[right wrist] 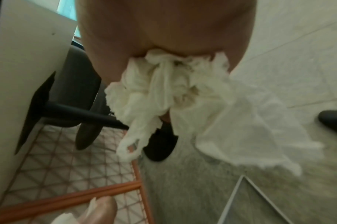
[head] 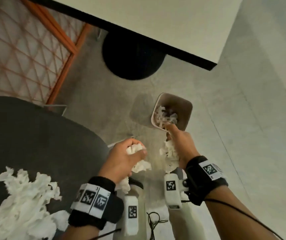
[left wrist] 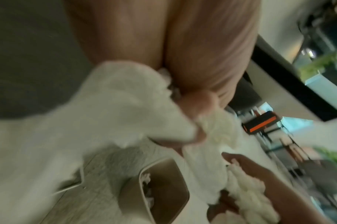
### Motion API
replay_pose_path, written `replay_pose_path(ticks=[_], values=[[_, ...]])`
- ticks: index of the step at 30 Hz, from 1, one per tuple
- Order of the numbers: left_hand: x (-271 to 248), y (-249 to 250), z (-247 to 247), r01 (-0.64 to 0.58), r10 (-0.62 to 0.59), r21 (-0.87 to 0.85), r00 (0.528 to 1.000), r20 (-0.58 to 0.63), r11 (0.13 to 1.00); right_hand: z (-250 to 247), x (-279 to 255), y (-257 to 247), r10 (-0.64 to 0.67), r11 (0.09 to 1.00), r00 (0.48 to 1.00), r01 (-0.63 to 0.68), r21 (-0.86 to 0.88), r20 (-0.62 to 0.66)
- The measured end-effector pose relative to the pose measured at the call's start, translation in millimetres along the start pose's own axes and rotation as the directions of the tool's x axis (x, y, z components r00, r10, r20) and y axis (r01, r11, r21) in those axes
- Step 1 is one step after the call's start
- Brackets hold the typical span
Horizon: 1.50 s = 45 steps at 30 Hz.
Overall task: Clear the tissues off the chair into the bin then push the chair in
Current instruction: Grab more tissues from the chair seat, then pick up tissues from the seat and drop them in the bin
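Note:
My left hand grips a bunch of white tissues just past the right edge of the dark grey chair seat. My right hand holds another crumpled wad of tissues, right at the near rim of the small beige bin. The bin stands on the floor with tissues inside it. A heap of loose tissues lies on the near part of the chair seat. In the left wrist view the held tissues and the bin are blurred.
A white table with a black edge spans the top, with its round black base on the floor beneath. An orange wire-mesh panel stands at the left. A black cable lies on the grey floor near my feet.

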<state>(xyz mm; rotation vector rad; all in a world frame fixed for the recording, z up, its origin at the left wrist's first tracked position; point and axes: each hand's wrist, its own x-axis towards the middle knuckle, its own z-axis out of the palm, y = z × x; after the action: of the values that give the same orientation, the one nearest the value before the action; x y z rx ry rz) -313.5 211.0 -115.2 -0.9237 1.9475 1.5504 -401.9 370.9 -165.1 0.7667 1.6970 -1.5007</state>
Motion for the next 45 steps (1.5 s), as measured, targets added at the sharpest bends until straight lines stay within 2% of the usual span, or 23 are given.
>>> replay_pose_path(ticks=[3,6,10,12,17,23,26,29,31,33,36,39,42,45], values=[[26.4,8.7,50.8,-0.030,0.021,0.179,0.998,0.051,0.983,-48.3,23.1,13.2,0.015,1.000,0.995,-0.014,0.002,-0.097],[62.5,15.4,95.6,-0.022,-0.007,0.283,0.995,0.101,0.959,-82.7,55.4,22.5,0.028,1.000,0.991,-0.028,0.002,-0.130],[119.4,15.9,139.8,0.025,-0.106,0.342,0.970,0.219,0.940,-112.1,98.0,22.6,0.122,0.988,0.993,-0.121,0.099,-0.003],[149.7,16.7,157.2,0.000,-0.086,0.364,0.972,0.220,0.932,-121.7,118.2,20.2,0.147,0.974,0.988,-0.154,0.164,0.056],[212.2,21.2,180.8,-0.162,0.083,0.520,0.982,0.172,0.839,-129.6,170.8,18.4,0.070,0.991,0.997,-0.068,0.113,-0.016],[271.6,11.8,192.1,-0.257,0.239,0.570,0.965,0.108,0.781,-115.0,225.2,21.3,-0.041,0.997,0.998,0.038,0.062,0.051],[288.3,3.2,191.6,-0.249,0.241,0.557,0.966,0.089,0.792,-106.6,240.2,24.0,-0.061,0.998,0.995,0.059,0.018,0.077],[298.4,-4.7,186.2,-0.237,0.182,0.594,0.971,0.152,0.769,-106.6,249.4,32.0,-0.058,0.996,0.993,0.065,-0.061,0.098],[301.1,-12.6,178.9,-0.263,0.187,0.617,0.964,0.187,0.742,-110.5,247.6,39.6,-0.086,0.986,0.993,0.097,-0.139,0.087],[298.7,-21.5,170.2,-0.254,0.173,0.625,0.967,0.188,0.738,-117.7,239.9,49.8,-0.099,0.984,0.992,0.108,-0.138,0.072],[275.9,-32.2,157.7,-0.229,0.151,0.617,0.973,0.176,0.753,-132.0,215.8,68.1,-0.041,0.993,0.993,0.052,-0.104,0.109],[231.9,-43.8,142.2,-0.194,0.127,0.601,0.980,0.152,0.775,-146.6,184.2,94.0,0.039,0.972,0.987,-0.002,-0.235,0.154],[174.8,-60.8,125.0,-0.097,0.019,0.603,0.991,0.135,0.792,-164.2,143.0,121.1,0.120,0.886,0.976,-0.023,-0.464,0.181],[109.2,-85.8,110.3,-0.064,-0.013,0.620,0.993,0.119,0.782,-185.7,98.0,147.6,0.216,0.714,0.958,-0.023,-0.700,0.188]])
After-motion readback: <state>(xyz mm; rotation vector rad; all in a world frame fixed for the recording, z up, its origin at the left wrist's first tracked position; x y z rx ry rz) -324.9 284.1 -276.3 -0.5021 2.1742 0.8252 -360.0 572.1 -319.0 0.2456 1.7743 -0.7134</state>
